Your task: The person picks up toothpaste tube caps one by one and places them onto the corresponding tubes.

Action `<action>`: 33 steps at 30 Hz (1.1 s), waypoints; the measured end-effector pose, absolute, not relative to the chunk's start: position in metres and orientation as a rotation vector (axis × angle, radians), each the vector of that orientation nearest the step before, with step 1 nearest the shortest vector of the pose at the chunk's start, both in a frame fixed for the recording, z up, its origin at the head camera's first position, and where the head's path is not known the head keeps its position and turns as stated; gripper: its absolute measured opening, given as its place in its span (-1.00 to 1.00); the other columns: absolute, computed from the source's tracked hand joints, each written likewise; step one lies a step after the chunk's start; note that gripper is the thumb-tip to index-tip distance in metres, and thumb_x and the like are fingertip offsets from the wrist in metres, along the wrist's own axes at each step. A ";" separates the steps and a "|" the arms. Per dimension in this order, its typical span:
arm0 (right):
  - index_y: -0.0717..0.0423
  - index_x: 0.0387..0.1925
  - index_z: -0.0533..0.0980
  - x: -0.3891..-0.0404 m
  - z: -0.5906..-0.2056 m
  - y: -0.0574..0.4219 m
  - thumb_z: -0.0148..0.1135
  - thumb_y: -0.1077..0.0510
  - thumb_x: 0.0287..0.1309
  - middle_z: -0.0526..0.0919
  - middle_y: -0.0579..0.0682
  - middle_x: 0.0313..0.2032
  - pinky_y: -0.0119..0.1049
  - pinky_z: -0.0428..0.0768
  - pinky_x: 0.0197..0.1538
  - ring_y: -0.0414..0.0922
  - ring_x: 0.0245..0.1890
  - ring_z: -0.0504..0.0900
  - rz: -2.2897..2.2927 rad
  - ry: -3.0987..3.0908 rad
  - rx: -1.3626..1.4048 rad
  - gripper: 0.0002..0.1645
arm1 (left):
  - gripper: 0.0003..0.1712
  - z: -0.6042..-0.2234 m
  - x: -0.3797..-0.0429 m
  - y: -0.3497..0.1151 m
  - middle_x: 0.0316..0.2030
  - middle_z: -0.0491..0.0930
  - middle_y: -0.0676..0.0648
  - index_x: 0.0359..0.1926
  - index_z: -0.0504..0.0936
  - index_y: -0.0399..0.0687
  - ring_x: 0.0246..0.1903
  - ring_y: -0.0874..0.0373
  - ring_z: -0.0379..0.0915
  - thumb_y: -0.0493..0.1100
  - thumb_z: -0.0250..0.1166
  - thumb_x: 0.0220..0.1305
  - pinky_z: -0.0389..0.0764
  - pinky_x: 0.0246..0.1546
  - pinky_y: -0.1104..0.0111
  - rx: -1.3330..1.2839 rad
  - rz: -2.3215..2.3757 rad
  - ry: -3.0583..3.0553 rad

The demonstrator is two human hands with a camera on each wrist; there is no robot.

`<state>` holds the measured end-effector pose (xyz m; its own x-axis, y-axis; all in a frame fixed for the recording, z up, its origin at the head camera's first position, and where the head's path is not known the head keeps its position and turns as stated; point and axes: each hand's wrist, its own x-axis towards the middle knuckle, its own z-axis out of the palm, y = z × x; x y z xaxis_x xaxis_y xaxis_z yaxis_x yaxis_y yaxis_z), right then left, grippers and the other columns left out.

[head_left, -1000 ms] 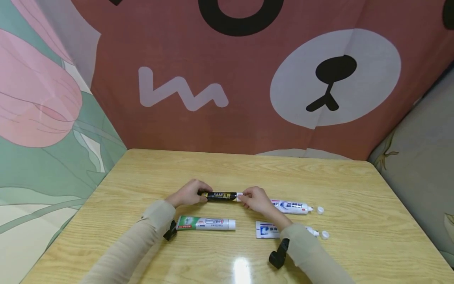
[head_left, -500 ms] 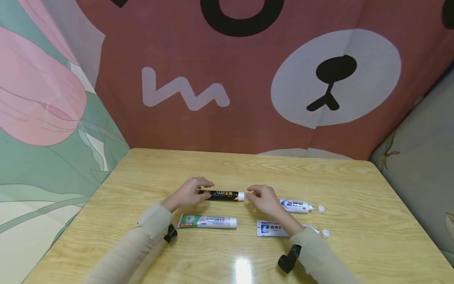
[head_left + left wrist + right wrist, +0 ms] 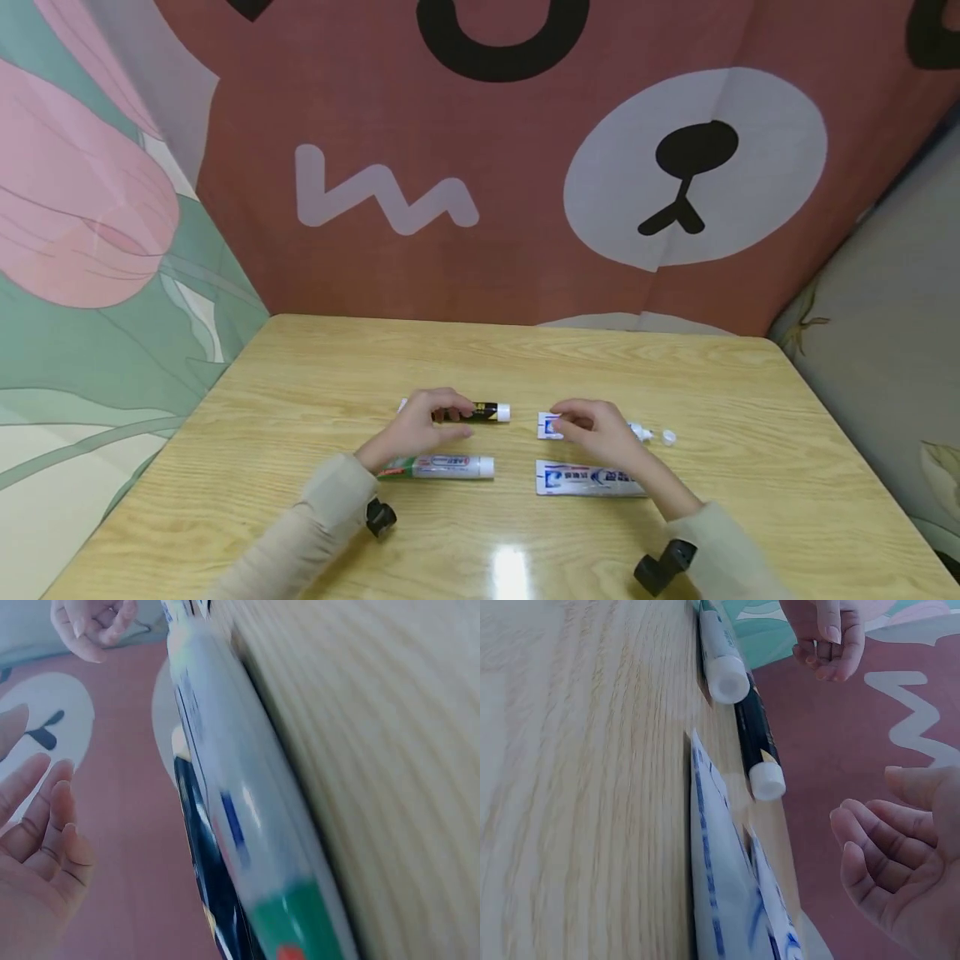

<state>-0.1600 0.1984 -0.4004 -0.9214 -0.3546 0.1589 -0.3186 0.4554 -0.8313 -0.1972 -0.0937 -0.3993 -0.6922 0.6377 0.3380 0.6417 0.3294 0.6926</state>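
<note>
My left hand [image 3: 422, 423] hovers with loosely bent fingers over a black toothpaste tube [image 3: 491, 412] with a white cap, covering its middle. Nearer me lies a green and white toothpaste tube [image 3: 450, 467], also capped; the left wrist view shows the palm [image 3: 45, 855] holding nothing. To the right, my right hand [image 3: 603, 433] is above a white and blue toothpaste tube [image 3: 550, 426], which it partly hides. A second white and blue tube [image 3: 588, 480] lies in front, its nozzle end behind my forearm. The right wrist view shows relaxed fingers [image 3: 885, 840] gripping nothing.
One loose white cap [image 3: 668, 437] lies right of the far tube's nozzle. All tubes rest on a wooden table [image 3: 337, 350]. A red-brown printed cloth [image 3: 375, 275] hangs behind the table's back edge.
My right hand has left the black tube's cap end and moved right, over the far white and blue tube. My left hand has released the black tube and shifted slightly right above it.
</note>
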 end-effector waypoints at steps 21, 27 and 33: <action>0.32 -0.08 0.51 -0.134 -0.387 0.258 0.17 0.16 0.17 0.62 0.03 -0.30 -0.36 0.55 -0.23 -0.26 -0.32 0.56 -1.333 2.719 -0.676 -0.65 | -0.72 -0.404 -0.180 -0.031 -0.39 0.58 -0.14 -0.16 0.62 -0.22 -0.51 0.32 0.32 -0.29 0.35 0.04 0.36 -0.55 0.50 -1.281 -1.622 -2.454; 0.33 -0.10 0.51 -0.128 -0.387 0.277 0.19 0.22 0.13 0.62 0.02 -0.32 -0.39 0.54 -0.29 -0.30 -0.35 0.56 -1.327 2.758 -0.654 -0.69 | -0.68 -0.401 -0.176 -0.008 -0.26 0.63 -0.11 -0.13 0.63 -0.19 -0.40 0.24 0.41 -0.23 0.37 0.03 0.40 -0.46 0.50 -1.269 -1.639 -2.582; 0.36 -0.10 0.49 -0.123 -0.391 0.296 0.21 0.27 0.10 0.59 -0.04 -0.38 -0.37 0.47 -0.54 -0.25 -0.50 0.53 -1.372 2.728 -0.639 -0.68 | -0.57 -0.405 -0.176 0.012 -0.22 0.63 -0.09 -0.06 0.59 -0.20 -0.34 0.18 0.44 -0.20 0.40 -0.01 0.43 -0.37 0.51 -1.325 -1.578 -2.667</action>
<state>-0.1228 0.2961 -0.3912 -0.9160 -0.3676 0.1608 -0.3483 0.5295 -0.7735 -0.1761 0.0119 -0.4054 -0.6690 0.7202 0.1837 0.5078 0.2624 0.8205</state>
